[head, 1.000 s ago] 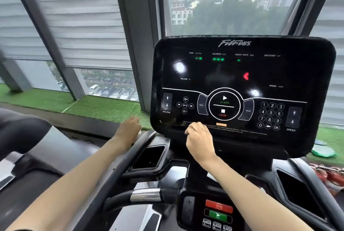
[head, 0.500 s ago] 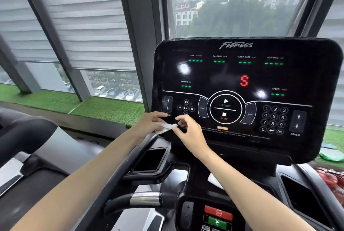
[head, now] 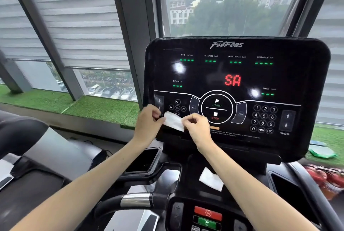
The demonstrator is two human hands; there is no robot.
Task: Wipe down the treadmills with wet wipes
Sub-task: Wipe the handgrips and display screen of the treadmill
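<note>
Pinching wet wipe (head: 174, 121): left hand (head: 149, 123), right hand (head: 198, 127); console (head: 279, 74) behind, spare wipe (head: 211, 179) below.

support: treadmill console (head: 168, 172) | lying on it: white wipe (head: 211, 179), below display panel (head: 297, 82)

A tall window (head: 229, 7) straight ahead looks out on grey daylight, hazy towers and a mass of trees. To its left, pale slatted blinds (head: 74, 26) cover the upper glass behind a slanting grey beam (head: 42, 31). Below them, parked cars (head: 111, 92) show through the pane. A strip of artificial grass (head: 102, 108) runs along the sill. Low on the right lie what look like red fire extinguishers (head: 325, 176), blurred at the edge.
</note>
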